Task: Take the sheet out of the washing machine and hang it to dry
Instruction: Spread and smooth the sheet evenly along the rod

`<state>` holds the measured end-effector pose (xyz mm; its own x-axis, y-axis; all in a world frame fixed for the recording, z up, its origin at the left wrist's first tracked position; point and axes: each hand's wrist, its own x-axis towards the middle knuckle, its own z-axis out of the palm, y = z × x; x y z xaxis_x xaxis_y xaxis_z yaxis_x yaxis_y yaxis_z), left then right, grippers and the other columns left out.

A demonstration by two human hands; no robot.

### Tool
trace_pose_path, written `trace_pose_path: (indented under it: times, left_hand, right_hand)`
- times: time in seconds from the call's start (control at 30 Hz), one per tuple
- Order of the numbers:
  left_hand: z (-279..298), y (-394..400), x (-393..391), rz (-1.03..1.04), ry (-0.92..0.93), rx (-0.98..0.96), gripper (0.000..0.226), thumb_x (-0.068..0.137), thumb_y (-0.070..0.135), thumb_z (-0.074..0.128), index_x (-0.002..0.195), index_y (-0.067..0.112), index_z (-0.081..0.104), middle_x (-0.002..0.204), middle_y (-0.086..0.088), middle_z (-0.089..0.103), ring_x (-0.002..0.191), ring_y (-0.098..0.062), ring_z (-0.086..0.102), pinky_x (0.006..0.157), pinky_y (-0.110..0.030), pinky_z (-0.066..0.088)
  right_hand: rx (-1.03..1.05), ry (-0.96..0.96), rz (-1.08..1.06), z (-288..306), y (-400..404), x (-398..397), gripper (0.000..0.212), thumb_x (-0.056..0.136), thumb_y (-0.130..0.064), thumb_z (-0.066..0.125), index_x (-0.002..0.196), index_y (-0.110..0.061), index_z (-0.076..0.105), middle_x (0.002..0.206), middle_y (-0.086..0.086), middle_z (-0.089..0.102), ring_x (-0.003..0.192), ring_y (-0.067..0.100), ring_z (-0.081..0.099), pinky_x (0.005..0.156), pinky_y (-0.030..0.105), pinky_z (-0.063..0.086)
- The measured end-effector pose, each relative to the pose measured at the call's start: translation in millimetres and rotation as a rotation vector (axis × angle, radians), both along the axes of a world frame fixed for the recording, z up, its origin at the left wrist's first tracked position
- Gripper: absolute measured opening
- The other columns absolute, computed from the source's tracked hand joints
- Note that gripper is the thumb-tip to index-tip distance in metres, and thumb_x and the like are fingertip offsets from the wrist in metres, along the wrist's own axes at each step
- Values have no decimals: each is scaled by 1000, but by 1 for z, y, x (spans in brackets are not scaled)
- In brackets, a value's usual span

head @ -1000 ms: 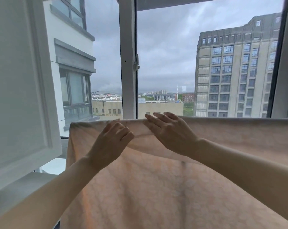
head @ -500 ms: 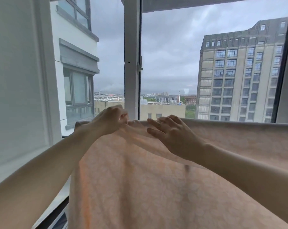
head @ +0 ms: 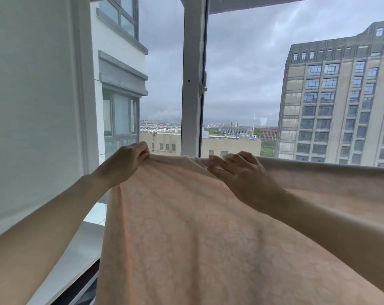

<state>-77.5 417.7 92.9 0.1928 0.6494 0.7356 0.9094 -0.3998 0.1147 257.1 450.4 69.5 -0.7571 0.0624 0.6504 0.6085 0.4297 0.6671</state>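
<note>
The peach sheet (head: 186, 227) is already draped over a line or bar that is hidden under its top fold, in front of the window frame (head: 193, 73). Its top left edge is pinched in the curled fingers of the left hand (head: 129, 161), while the right hand (head: 241, 177) is laid on the fold with its fingers nearly straight. To do this step well, the edge should be pulled gently sideways while the fold is held down, so the bumps are made flat and the sheet is not dragged off.
</note>
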Motion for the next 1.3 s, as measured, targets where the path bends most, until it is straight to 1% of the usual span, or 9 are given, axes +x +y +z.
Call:
trace_pose_path:
  times: [0.13,0.27,0.43,0.5,0.6,0.73,1.07,1.2,1.3]
  left_hand:
    - [-26,-19,-15,65,248,272,12,96,15,49,89,9,56,83,-5,59,72,-24,60,68,-33,51]
    - [-48,-23,-28,144,535,386,13,89,-4,57,88,7,63,88,-11,61,86,-31,61,85,-42,51]
    - [-52,-18,-23,179,529,280,17,98,5,46,92,12,60,145,-12,47,135,-35,42,110,-51,36]
    - [-51,-17,-20,199,516,250,17,99,7,43,93,15,56,148,-13,44,132,-36,46,109,-53,37]
    - [-50,-15,-20,291,492,279,19,96,13,37,95,15,56,135,-18,55,117,-41,58,95,-56,47]
    - [-53,-14,-15,392,465,275,11,89,5,54,95,14,52,127,-23,58,108,-44,61,86,-60,49]
    - [-49,-13,0,586,501,163,23,79,0,64,93,16,56,104,-21,58,94,-42,61,86,-61,45]
    - [-53,-10,2,577,498,190,25,78,-2,59,95,15,55,108,-24,58,95,-44,59,89,-59,43]
    - [-55,-8,-5,547,486,206,23,81,3,64,96,16,53,116,-24,59,101,-44,59,92,-59,43]
  right_hand:
    - [24,8,9,0,4,-8,41,82,-8,63,122,-19,63,136,7,56,106,31,60,90,44,44]
    - [74,12,7,-3,3,-14,40,79,-5,64,118,-16,63,133,12,56,103,34,59,87,47,43]
    - [38,-44,-6,-5,1,-19,44,80,-8,64,123,-17,62,139,15,50,114,36,55,96,53,42]
    - [9,-46,9,-6,0,-20,41,82,-10,63,123,-16,62,140,15,50,117,37,53,97,54,42]
    - [-9,-39,37,-8,-2,-21,37,88,-10,57,124,-16,62,140,15,51,122,38,51,100,53,41]
    - [-30,-29,82,-8,-4,-26,35,89,-12,53,122,-16,63,138,16,53,123,38,52,101,53,42]
    - [-53,-73,65,-3,0,-55,47,89,-20,58,135,-15,52,140,19,49,121,38,53,100,51,44]
    - [-54,-57,37,-7,4,-84,58,90,-21,58,144,-14,39,142,17,49,121,36,53,95,49,46]
    - [-15,-78,15,-4,10,-104,53,88,-19,62,139,-15,49,140,16,51,115,35,58,85,48,51]
